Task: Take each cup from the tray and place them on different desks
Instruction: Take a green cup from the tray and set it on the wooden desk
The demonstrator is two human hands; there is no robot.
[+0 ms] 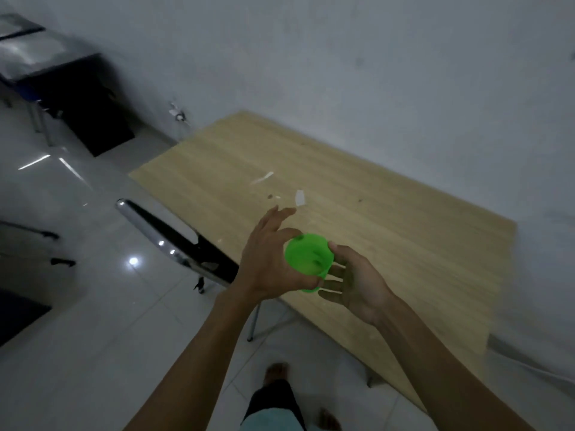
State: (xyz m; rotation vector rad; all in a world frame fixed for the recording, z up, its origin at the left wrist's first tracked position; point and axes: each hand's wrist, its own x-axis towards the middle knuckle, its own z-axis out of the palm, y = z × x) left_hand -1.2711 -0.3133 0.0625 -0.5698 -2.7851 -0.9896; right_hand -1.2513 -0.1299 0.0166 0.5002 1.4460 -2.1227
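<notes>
A bright green plastic cup (308, 261) is held in the air over the near edge of a light wooden desk (389, 231), its open mouth tilted towards me. My left hand (267, 262) grips its left side, thumb and fingers wrapped around the wall. My right hand (351, 283) cradles it from the right and below, with fingers spread under the base. No tray is in view.
Small white scraps (299, 197) lie on the desk near its middle. A chrome and black chair (174, 241) stands at the desk's left edge. A dark desk (56, 76) stands far left by the wall. Glossy white floor tiles (93, 337) lie beneath, with my feet visible.
</notes>
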